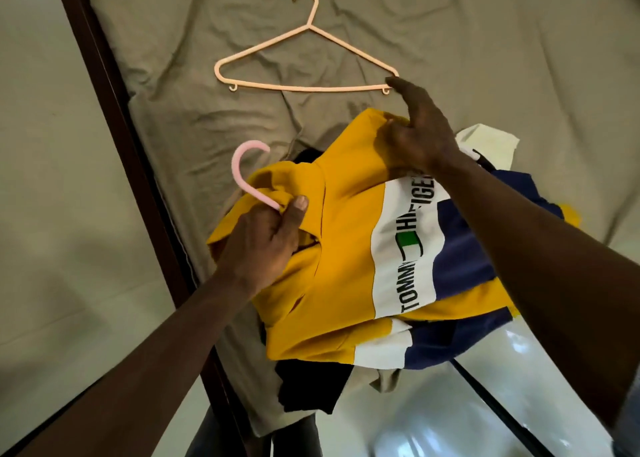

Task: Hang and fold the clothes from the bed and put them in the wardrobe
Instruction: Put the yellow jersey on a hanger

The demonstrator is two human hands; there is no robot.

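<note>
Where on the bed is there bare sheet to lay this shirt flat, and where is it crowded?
Bare sheet lies right of the peach hanger, and a narrower strip between that hanger and the dark bed frame. Crowded: the near corner, where the yellow shirt, on its pink hanger, covers a clothes pile.

Sweatshirt point(332, 283): matt cloth, white chest band with flat printed lettering. Pink hanger point(239, 172): smooth plastic, slight sheen. Peach hanger point(304, 88): plastic, matt. Bed sheet point(485, 58): matt cloth, heavily creased. Bed frame point(124, 121): dark wood, smooth. Floor point(485, 404): glossy, reflects light.
</note>
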